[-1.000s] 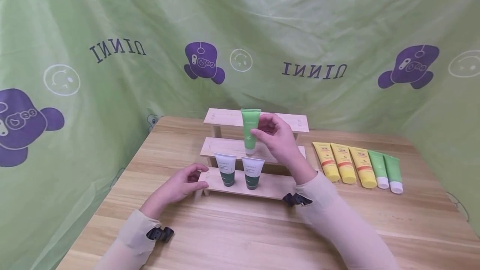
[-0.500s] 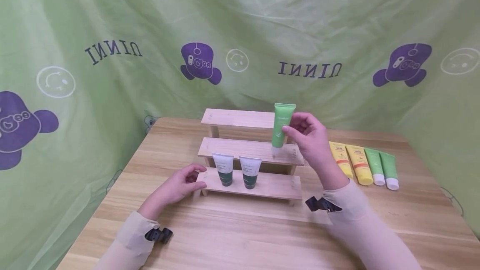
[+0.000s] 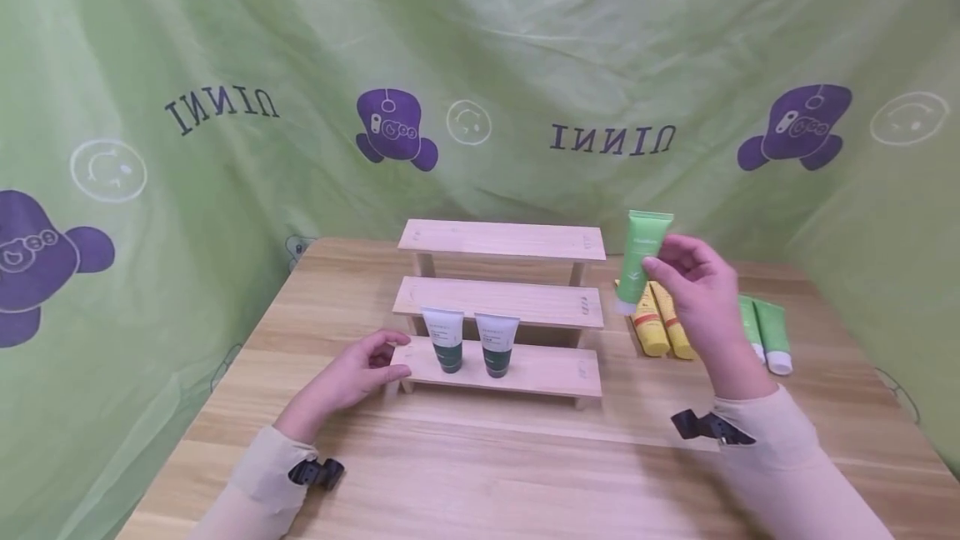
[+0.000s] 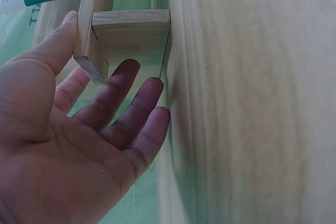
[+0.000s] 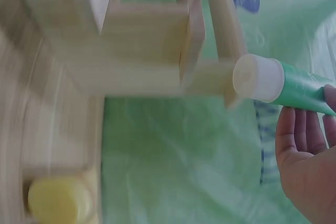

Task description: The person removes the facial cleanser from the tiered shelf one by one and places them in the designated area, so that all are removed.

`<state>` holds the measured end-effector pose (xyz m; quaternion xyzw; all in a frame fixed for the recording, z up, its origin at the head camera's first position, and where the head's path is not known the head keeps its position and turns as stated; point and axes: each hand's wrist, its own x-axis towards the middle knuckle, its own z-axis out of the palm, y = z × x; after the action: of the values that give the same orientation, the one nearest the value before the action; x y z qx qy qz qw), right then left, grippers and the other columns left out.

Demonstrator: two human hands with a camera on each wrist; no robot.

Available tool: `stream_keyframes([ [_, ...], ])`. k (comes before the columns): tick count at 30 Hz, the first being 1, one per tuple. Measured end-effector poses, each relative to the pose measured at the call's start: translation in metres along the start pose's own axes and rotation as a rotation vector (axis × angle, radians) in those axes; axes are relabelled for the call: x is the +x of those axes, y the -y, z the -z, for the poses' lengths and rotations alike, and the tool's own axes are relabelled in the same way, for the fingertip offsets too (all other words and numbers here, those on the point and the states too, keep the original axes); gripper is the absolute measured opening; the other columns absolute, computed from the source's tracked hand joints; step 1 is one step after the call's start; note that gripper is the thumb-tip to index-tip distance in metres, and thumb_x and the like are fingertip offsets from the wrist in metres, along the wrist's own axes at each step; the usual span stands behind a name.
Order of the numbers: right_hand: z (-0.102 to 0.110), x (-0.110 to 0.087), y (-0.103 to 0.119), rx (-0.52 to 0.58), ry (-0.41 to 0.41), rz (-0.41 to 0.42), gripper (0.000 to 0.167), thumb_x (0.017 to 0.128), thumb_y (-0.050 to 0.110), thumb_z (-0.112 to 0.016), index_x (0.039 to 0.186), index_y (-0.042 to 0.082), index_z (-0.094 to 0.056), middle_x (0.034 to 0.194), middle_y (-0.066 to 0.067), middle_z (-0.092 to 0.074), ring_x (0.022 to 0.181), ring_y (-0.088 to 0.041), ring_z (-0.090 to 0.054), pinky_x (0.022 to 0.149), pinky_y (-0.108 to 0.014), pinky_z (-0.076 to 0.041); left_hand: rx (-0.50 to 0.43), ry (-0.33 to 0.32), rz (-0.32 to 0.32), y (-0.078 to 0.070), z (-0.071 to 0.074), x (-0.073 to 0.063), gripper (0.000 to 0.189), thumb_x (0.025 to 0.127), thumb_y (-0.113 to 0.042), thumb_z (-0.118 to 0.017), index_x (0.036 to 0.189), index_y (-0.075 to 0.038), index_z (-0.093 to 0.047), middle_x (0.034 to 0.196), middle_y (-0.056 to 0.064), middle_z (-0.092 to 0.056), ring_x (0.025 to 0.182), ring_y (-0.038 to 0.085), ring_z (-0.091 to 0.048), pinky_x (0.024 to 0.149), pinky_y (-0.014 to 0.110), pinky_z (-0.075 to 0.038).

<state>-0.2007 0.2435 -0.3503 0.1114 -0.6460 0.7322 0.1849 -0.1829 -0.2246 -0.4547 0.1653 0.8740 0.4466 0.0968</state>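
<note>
My right hand [image 3: 701, 294] pinches a light green squeeze tube [image 3: 643, 248] between thumb and fingers, white cap downward, above the yellow tubes [image 3: 649, 327] lying on the table. In the right wrist view the tube's white cap [image 5: 257, 78] points toward the wooden rack. My left hand [image 3: 356, 369] rests at the left end of the three-tier wooden rack [image 3: 555, 369]. Seen from the left wrist, its thumb lies along the lowest board [image 4: 86, 35], the other fingers loosely extended beside it. Two white-and-dark-green tubes [image 3: 444, 340] stand on the lowest tier.
Right of the rack, two green tubes [image 3: 772, 336] lie on the wooden table [image 3: 465, 473], partly behind my right hand, which also hides one yellow tube. A green patterned curtain [image 3: 495, 40] hangs behind and along both sides.
My right hand has carried the green tube rightward, from in front of the rack to above the yellow tubes. The left hand stays at the rack's end; the view has shifted slightly.
</note>
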Motion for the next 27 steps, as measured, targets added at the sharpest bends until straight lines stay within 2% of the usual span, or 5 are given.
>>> stream_keyframes([
  [13, 0.087, -0.006, 0.008, 0.127, -0.197, -0.056, 0.039, 0.081, -0.011, -0.073, 0.117, -0.001, -0.061, 0.101, -0.006, -0.07, 0.091, -0.013, -0.067, 0.077, -0.022, -0.055, -0.03, -0.011, -0.009, 0.002, -0.002, -0.004, 0.044, 0.09, -0.028, -0.073, 0.126, -0.011, -0.055, 0.098, 0.004, -0.066, 0.09, 0.02, -0.063, 0.079, 0.031, -0.052],
  [20, 0.147, -0.002, -0.001, 0.192, -0.287, -0.121, 0.035, 0.082, -0.014, -0.07, 0.113, 0.002, -0.068, 0.094, -0.004, -0.073, 0.078, -0.012, -0.071, 0.07, -0.022, -0.056, -0.02, -0.015, -0.004, 0.004, -0.003, -0.005, 0.044, 0.09, -0.029, -0.073, 0.126, -0.012, -0.055, 0.096, 0.004, -0.066, 0.088, 0.02, -0.062, 0.077, 0.031, -0.052],
  [24, 0.181, 0.001, -0.007, 0.113, -0.334, -0.225, 0.03, 0.082, -0.01, -0.073, 0.105, 0.01, -0.072, 0.085, 0.001, -0.073, 0.07, -0.009, -0.07, 0.064, -0.019, -0.056, -0.014, -0.016, -0.001, 0.006, -0.003, -0.005, 0.045, 0.09, -0.029, -0.073, 0.127, -0.012, -0.055, 0.095, 0.004, -0.065, 0.086, 0.02, -0.062, 0.075, 0.031, -0.052],
  [27, 0.201, 0.001, -0.012, -0.034, -0.352, -0.343, 0.029, 0.082, 0.001, -0.079, 0.101, 0.021, -0.071, 0.081, 0.01, -0.071, 0.065, -0.006, -0.068, 0.059, -0.017, -0.054, -0.017, -0.017, 0.004, 0.005, -0.003, -0.005, 0.045, 0.09, -0.029, -0.073, 0.127, -0.012, -0.055, 0.095, 0.003, -0.066, 0.086, 0.02, -0.062, 0.075, 0.031, -0.052],
])
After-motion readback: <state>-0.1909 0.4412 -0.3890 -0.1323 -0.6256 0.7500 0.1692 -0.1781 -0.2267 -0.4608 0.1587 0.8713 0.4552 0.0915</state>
